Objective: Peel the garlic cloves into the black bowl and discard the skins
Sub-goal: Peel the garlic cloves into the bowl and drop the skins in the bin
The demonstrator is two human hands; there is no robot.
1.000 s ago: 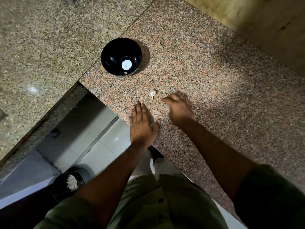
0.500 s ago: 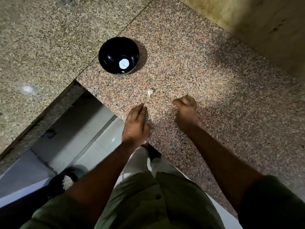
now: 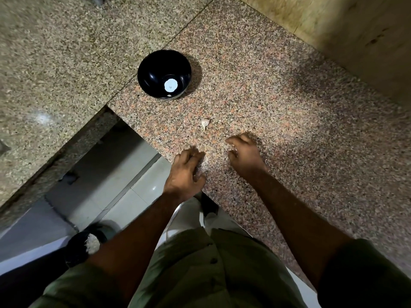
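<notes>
On the granite table the black bowl stands far left, and one unpeeled garlic clove lies between it and the hands. The left hand and right hand both hover with loosely curled, empty fingers — each grip grasping nothing. The step seems to be fetching the clove; next, a pinch on it — probably by the right, the nearer hand.

A speckled pinkish granite worktop meets a greyer granite slab along a thin diagonal seam. A yellowish wall rises at the upper right. Below the worktop's edge lies a pale tiled floor, glossy under soft overhead light, with a dark bin standing on it.
</notes>
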